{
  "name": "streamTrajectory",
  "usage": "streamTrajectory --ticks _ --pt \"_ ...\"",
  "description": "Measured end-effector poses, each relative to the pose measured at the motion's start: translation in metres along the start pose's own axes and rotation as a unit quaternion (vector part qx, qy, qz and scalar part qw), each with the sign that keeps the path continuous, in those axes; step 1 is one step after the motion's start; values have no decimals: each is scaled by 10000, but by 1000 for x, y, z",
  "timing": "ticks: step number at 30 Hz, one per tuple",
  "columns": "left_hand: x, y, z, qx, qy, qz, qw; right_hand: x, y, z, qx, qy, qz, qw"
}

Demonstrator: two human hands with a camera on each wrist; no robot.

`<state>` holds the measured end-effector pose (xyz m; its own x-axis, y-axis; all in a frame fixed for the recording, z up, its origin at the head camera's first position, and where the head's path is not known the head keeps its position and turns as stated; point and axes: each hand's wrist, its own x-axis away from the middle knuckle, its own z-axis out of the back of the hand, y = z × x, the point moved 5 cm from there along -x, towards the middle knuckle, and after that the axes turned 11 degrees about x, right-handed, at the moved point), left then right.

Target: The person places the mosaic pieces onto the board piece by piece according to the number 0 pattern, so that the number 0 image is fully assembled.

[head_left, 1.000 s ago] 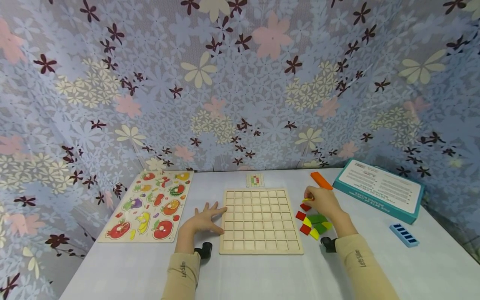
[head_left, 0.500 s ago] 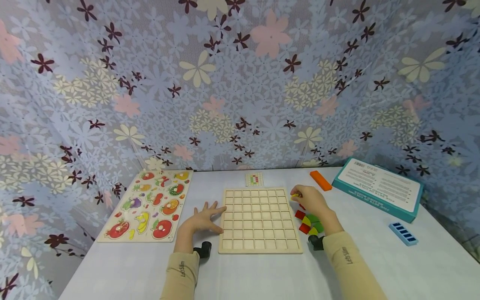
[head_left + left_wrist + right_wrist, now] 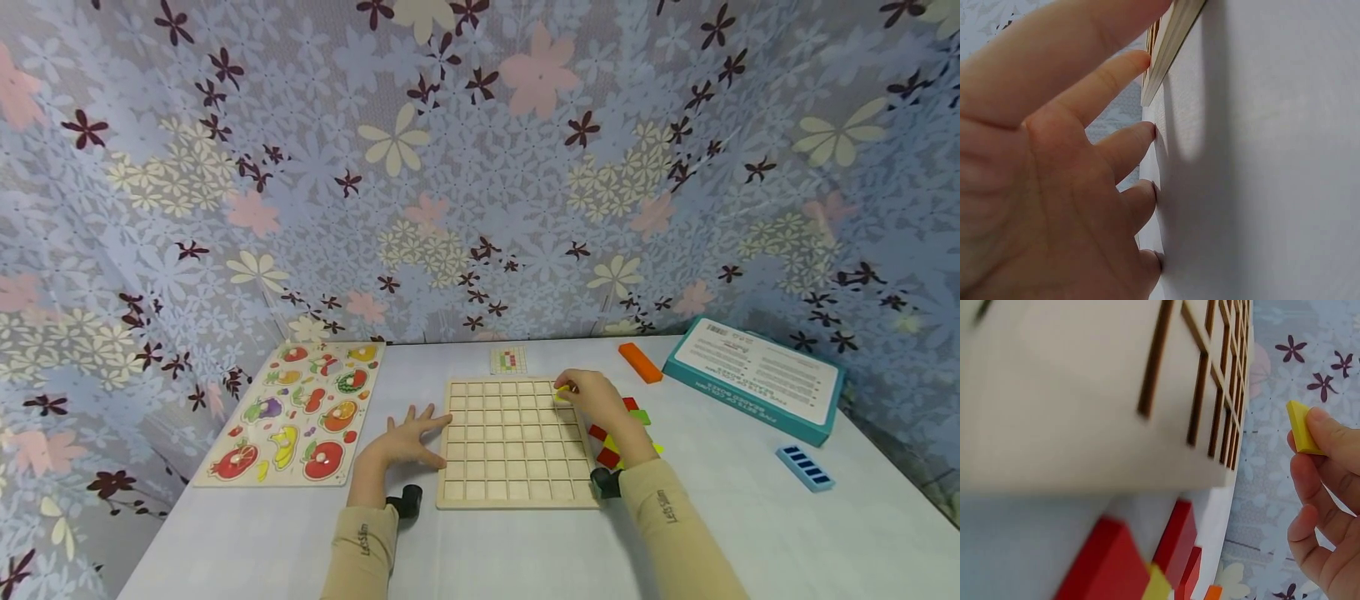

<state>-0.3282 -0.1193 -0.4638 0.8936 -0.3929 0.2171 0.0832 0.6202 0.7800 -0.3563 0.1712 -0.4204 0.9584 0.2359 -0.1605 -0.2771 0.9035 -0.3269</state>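
I've got the right hand (image 3: 596, 398) over the far right corner of the grid board (image 3: 517, 442), grip pinched on a small yellow tile (image 3: 562, 390) btwn thumb and fingertips; the right wrist view shows the tile (image 3: 1300, 428) held clear of the board (image 3: 1104, 394), not yet seated in a cell. Left hand (image 3: 405, 440) lies flat on the white surface (image 3: 525, 550), fingers spread and straight, holding nothing, with the thumb side touching the board's left edge; the left wrist view shows the fingertips (image 3: 1147, 131) pressed down on the surface beside the board's edge (image 3: 1169, 44).

Progress, as I judge it: just starting. Every cell I can see in the board looks bare, so the yellow tile would be the first one in. The rest of the pieces, red, green and yellow (image 3: 617, 433), sit in a loose pile just right of the board, partly hidden behind my right wrist. A small pattern card (image 3: 509, 360) lies just beyond the board's far edge.

Also on the surface: fruit puzzle (image 3: 298, 412) at left, orange block (image 3: 641, 362) and teal box (image 3: 757, 379) far right, blue piece (image 3: 806, 467) near right.
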Motion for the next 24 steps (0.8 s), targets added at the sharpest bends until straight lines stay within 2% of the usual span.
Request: streamTrajectory --ticks 8,24 --pt "0 0 0 -35 29 21 10000 -5 -17 -1 -167 31 270 9995" --pt "1 2 0 -130 90 192 9997 -17 -40 -15 -395 -87 458 9981"
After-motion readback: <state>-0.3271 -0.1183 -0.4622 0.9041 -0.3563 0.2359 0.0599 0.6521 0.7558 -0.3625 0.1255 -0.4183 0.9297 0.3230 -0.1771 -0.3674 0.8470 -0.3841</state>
